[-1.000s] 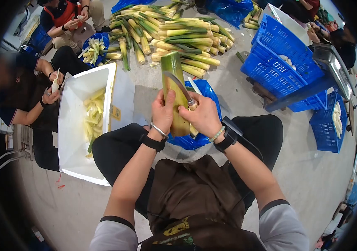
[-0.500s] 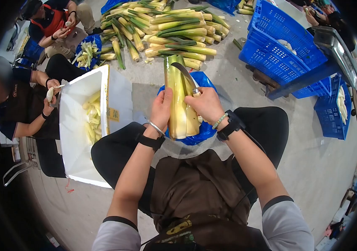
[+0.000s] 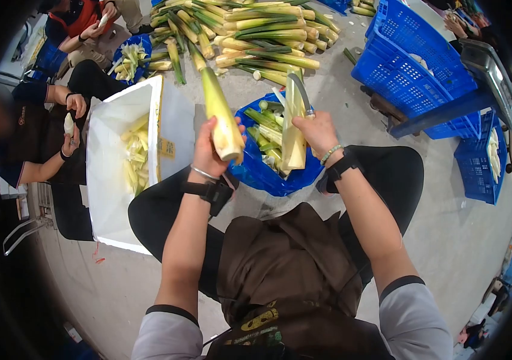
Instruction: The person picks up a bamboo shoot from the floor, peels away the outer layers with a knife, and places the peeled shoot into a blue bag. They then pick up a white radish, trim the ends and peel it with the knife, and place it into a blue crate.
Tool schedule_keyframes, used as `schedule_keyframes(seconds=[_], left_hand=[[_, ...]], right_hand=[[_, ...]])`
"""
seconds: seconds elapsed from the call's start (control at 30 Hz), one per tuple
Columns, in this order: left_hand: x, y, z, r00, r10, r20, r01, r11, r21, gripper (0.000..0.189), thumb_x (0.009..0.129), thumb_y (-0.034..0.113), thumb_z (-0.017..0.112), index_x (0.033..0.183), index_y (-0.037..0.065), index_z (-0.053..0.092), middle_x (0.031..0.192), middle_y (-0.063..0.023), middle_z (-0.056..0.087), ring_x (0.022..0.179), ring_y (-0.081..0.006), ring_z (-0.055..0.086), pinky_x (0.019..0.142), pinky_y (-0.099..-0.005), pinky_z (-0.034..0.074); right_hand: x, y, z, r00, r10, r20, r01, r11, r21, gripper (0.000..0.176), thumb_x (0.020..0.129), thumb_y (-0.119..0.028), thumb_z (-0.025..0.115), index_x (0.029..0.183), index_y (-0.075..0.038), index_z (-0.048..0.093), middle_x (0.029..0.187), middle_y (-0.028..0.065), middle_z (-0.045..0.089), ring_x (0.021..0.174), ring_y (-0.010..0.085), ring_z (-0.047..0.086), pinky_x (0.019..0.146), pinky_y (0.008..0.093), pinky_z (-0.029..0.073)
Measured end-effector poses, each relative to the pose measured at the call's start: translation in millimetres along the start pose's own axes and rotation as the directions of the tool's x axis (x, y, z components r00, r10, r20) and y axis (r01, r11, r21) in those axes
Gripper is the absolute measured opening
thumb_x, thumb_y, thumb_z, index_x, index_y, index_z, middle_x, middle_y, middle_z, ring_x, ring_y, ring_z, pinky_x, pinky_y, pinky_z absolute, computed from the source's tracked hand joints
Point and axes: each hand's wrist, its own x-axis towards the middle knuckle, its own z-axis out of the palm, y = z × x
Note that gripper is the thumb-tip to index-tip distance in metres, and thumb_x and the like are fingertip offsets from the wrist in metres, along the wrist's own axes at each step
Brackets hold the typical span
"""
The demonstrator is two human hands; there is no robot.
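Note:
My left hand (image 3: pixel 209 147) is wrapped round a thick green and pale-yellow stalk (image 3: pixel 220 117), tilted with its cut end toward me. In my right hand (image 3: pixel 317 135) is a knife with a curved blade (image 3: pixel 299 90), together with a long peeled piece of outer leaf (image 3: pixel 293 135). Between and below both hands lies a blue bag-lined container (image 3: pixel 277 183) holding green and pale peelings (image 3: pixel 266 129). The leaf piece hangs over its right part, apart from the stalk.
Many stalks (image 3: pixel 262 30) are piled on the floor ahead. A white foam box (image 3: pixel 175 114) with pale peelings stands left, beside a seated person (image 3: pixel 39 132); another person (image 3: pixel 84 30) sits beyond. Blue crates (image 3: pixel 400 84) and a metal stand (image 3: pixel 442 114) are at right.
The leaf piece has come away from the stalk. My left hand has moved left with the stalk, my right hand slightly right with knife and leaf, exposing the peelings in the blue bag.

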Motion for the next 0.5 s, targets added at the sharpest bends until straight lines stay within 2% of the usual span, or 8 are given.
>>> schedule_keyframes(seconds=[0.1,0.17,0.2,0.23,0.33,0.4,0.43,0.5], left_hand=[[-3.5,9.0,-3.0,0.997,0.079,-0.021,-0.077,0.992,0.097,0.048,0.089,0.032,0.058,0.122,0.001,0.042,0.102,-0.0162,0.057,0.081,-0.0241,0.063,0.07,-0.0358,0.057],[-4.5,-1.5,1.6,0.982,0.17,-0.08,-0.14,0.945,0.296,0.051,0.087,0.024,0.063,0.126,0.005,0.038,0.104,-0.0151,0.056,0.082,-0.0233,0.063,0.068,-0.0358,0.057],[-5.8,-4.6,7.1,0.98,0.174,-0.096,-0.122,0.909,0.399,0.064,0.081,0.011,0.069,0.132,0.007,0.03,0.105,-0.0133,0.056,0.083,-0.0225,0.063,0.067,-0.0352,0.057],[-4.3,-12.4,8.9,0.97,0.236,-0.055,-0.176,0.843,0.509,0.071,0.079,0.008,0.07,0.135,0.007,0.028,0.106,-0.0127,0.056,0.085,-0.0216,0.062,0.068,-0.0344,0.056],[0.4,-30.9,18.8,0.923,0.327,0.201,-0.365,0.585,0.724,0.093,0.067,0.006,0.079,0.141,0.005,0.023,0.114,-0.0113,0.054,0.098,-0.0182,0.057,0.084,-0.0304,0.05],[-6.0,-40.4,34.5,0.861,0.405,0.308,-0.445,0.303,0.843,0.096,0.064,0.008,0.081,0.141,0.004,0.024,0.119,-0.0133,0.05,0.102,-0.0214,0.056,0.087,-0.0317,0.048],[-9.3,-39.4,42.4,0.797,0.456,0.396,-0.463,0.04,0.886,0.094,0.063,0.01,0.082,0.139,0.002,0.027,0.123,-0.0163,0.046,0.103,-0.0251,0.056,0.089,-0.0329,0.046],[-11.7,-42.0,49.4,0.821,0.445,0.358,-0.381,-0.04,0.924,0.09,0.063,0.013,0.083,0.135,0.001,0.03,0.121,-0.0169,0.048,0.104,-0.0268,0.056,0.09,-0.0344,0.046]], right_hand=[[3.3,4.1,2.8,0.999,0.009,0.046,0.009,0.929,-0.371,0.047,0.07,-0.038,0.07,0.087,0.005,0.067,0.078,0.024,0.066,0.072,0.0348,0.066,0.068,0.0391,0.051],[-4.1,-4.8,7.9,0.999,-0.031,0.038,0.043,0.92,-0.39,0.048,0.071,-0.04,0.071,0.087,0.005,0.067,0.074,0.0215,0.066,0.07,0.031,0.067,0.064,0.038,0.051],[-8.5,-10.1,11.1,0.998,-0.049,0.035,0.059,0.915,-0.4,0.048,0.071,-0.04,0.071,0.087,0.005,0.067,0.072,0.0202,0.066,0.069,0.0292,0.067,0.062,0.0375,0.051],[-14.5,-20.0,14.3,0.996,-0.002,0.087,0.015,0.989,-0.149,0.045,0.074,-0.037,0.073,0.093,0.004,0.067,0.072,0.0126,0.067,0.063,0.0172,0.065,0.053,0.0311,0.05],[-28.7,-40.3,27.6,0.985,-0.111,0.13,0.059,0.934,0.351,0.041,0.075,-0.028,0.075,0.1,0.003,0.064,0.076,0.0047,0.065,0.061,0.0068,0.058,0.047,0.0233,0.046],[-34.0,-50.9,20.3,0.978,-0.167,0.122,0.115,0.93,0.35,0.035,0.076,-0.02,0.073,0.1,0.003,0.062,0.081,0.0029,0.063,0.061,0.0053,0.056,0.047,0.0208,0.046],[-33.5,-50.3,17.6,0.978,-0.173,0.114,0.125,0.932,0.34,0.033,0.077,-0.019,0.073,0.098,0.003,0.062,0.08,0.0032,0.063,0.061,0.0055,0.056,0.047,0.0211,0.046],[-32.9,-49.1,15.2,0.978,-0.178,0.107,0.132,0.932,0.337,0.03,0.077,-0.018,0.071,0.096,0.003,0.062,0.079,0.0033,0.063,0.061,0.0059,0.056,0.048,0.0216,0.046]])
